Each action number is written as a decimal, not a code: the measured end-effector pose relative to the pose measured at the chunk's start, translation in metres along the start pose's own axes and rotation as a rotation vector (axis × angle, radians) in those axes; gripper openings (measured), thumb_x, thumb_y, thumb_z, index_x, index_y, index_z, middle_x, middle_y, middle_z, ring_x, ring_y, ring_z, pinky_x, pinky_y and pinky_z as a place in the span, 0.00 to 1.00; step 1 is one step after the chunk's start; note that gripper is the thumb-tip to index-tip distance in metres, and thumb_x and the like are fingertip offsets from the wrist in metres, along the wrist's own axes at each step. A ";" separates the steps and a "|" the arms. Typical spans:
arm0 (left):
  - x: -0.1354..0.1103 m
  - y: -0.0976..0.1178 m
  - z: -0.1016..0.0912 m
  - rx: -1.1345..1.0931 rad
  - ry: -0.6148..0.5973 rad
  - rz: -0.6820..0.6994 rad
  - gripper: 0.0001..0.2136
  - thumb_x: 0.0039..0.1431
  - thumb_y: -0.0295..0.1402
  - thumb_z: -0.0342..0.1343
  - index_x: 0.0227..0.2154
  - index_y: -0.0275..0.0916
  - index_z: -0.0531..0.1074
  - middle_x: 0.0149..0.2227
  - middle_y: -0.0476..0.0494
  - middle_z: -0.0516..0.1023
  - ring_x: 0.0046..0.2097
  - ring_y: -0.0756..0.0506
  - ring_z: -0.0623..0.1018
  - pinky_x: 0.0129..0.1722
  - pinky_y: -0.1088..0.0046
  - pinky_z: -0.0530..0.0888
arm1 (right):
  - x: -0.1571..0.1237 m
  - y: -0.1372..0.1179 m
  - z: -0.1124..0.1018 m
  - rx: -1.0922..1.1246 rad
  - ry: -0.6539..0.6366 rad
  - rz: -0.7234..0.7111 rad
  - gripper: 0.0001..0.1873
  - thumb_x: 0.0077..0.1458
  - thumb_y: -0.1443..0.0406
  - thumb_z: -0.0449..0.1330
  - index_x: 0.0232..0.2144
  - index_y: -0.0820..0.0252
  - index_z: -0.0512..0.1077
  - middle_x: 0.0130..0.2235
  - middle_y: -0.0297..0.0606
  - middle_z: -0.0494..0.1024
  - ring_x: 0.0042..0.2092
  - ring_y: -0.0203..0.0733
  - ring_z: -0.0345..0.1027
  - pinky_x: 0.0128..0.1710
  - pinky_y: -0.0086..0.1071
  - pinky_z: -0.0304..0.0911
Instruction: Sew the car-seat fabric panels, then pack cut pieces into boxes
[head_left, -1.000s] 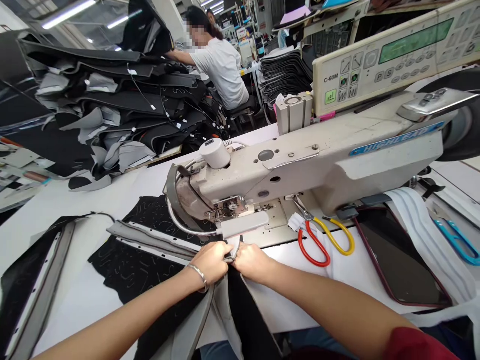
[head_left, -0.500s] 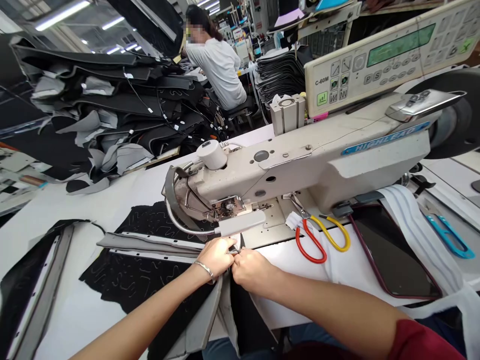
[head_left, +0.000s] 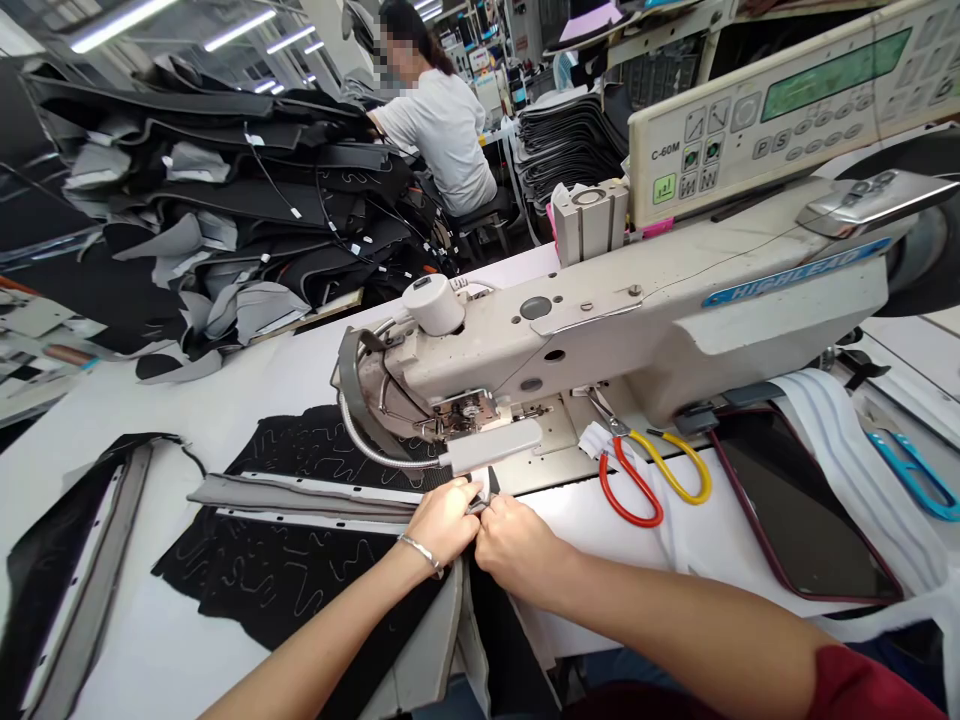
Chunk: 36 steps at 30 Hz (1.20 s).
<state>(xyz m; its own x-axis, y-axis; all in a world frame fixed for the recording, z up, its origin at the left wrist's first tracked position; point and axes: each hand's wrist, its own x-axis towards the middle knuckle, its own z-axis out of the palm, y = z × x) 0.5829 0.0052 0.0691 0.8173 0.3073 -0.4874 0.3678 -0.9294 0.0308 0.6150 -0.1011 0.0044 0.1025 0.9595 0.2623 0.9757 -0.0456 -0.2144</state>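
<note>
My left hand (head_left: 442, 522) and my right hand (head_left: 512, 540) meet side by side just in front of the needle area of a cream industrial sewing machine (head_left: 637, 320). Both are closed, pinching the edge of a grey-and-black fabric panel (head_left: 300, 560) under the machine's white lamp bar (head_left: 495, 447). A bracelet sits on my left wrist. The panel spreads left across the white table (head_left: 187, 400) and hangs off its front edge between my forearms. The pinched fabric edge is mostly hidden by my fingers.
Red-and-yellow scissors (head_left: 645, 480) lie right of the needle plate, a dark phone (head_left: 802, 510) and blue snips (head_left: 915, 475) farther right. Another fabric piece (head_left: 67, 570) lies at far left. A tall pile of panels (head_left: 225, 200) stands behind; a seated person (head_left: 442, 120) works beyond it.
Both hands have crept a little forward toward the needle with the fabric edge. The panel on the table has shifted slightly left.
</note>
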 end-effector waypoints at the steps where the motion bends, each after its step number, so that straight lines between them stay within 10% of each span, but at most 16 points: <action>1: -0.001 0.000 0.000 0.004 0.002 -0.001 0.21 0.42 0.27 0.43 0.42 0.37 0.67 0.37 0.43 0.71 0.40 0.46 0.71 0.40 0.73 0.66 | 0.000 0.001 -0.001 0.006 -0.023 0.002 0.06 0.44 0.74 0.53 0.20 0.65 0.68 0.23 0.44 0.70 0.30 0.43 0.63 0.28 0.35 0.58; 13: -0.007 -0.029 0.001 0.096 -0.010 0.072 0.22 0.41 0.22 0.41 0.43 0.38 0.65 0.38 0.42 0.69 0.41 0.45 0.71 0.42 0.70 0.66 | 0.011 -0.010 0.020 -0.119 0.098 -0.088 0.08 0.45 0.75 0.52 0.27 0.74 0.71 0.30 0.54 0.72 0.35 0.48 0.65 0.32 0.37 0.60; 36: -0.002 -0.018 0.008 -0.127 0.045 -0.007 0.20 0.41 0.23 0.44 0.40 0.38 0.67 0.35 0.47 0.70 0.38 0.49 0.69 0.40 0.76 0.64 | 0.006 -0.020 0.023 -0.100 -0.004 0.027 0.13 0.43 0.68 0.58 0.32 0.71 0.74 0.39 0.56 0.72 0.45 0.58 0.59 0.44 0.50 0.54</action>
<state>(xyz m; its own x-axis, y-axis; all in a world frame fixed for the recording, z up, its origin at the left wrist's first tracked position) 0.5712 0.0193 0.0620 0.8326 0.3255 -0.4480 0.4247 -0.8945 0.1394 0.5919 -0.0878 -0.0118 0.1285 0.9587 0.2539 0.9871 -0.0989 -0.1262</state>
